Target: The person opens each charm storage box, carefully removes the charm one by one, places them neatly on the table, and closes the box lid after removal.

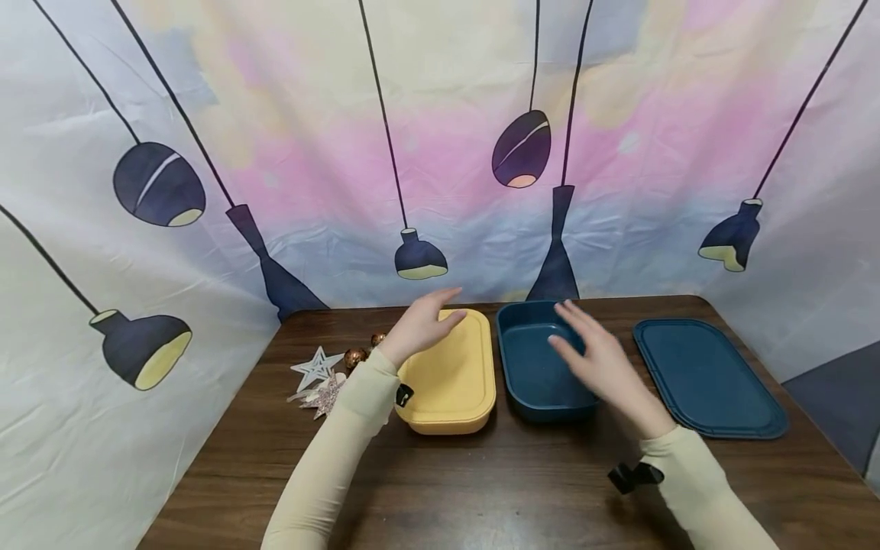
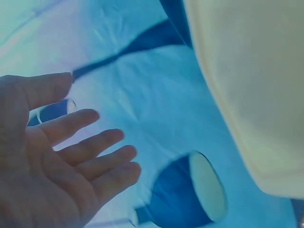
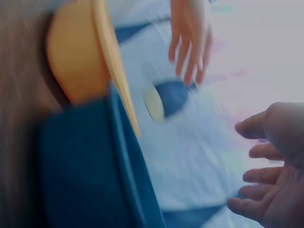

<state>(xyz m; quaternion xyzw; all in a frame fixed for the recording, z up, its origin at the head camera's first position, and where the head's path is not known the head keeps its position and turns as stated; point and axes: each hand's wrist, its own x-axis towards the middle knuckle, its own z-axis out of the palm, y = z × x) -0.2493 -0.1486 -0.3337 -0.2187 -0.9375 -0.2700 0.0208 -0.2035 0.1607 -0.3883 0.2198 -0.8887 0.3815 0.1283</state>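
Observation:
A yellow lidded box (image 1: 457, 374) stands on the table beside an uncovered dark blue box (image 1: 543, 370). My left hand (image 1: 422, 328) hovers over the yellow box, its fingers spread and holding nothing. Over the right side of the blue box hangs my right hand (image 1: 605, 367), fingers extended and likewise free. The left wrist view shows the left hand (image 2: 71, 161) apart from the pale box edge (image 2: 247, 95). Seen from the right wrist, the right hand (image 3: 275, 175) is clear of the blue box (image 3: 85, 166). Inside the blue box I see only its bare floor.
A dark blue lid (image 1: 711, 378) lies flat at the right of the brown table (image 1: 481, 489). To the left sit a silver star (image 1: 317, 368), a pink glittery star (image 1: 328, 393) and brown baubles (image 1: 354, 357). A printed cloth (image 1: 467, 153) hangs behind.

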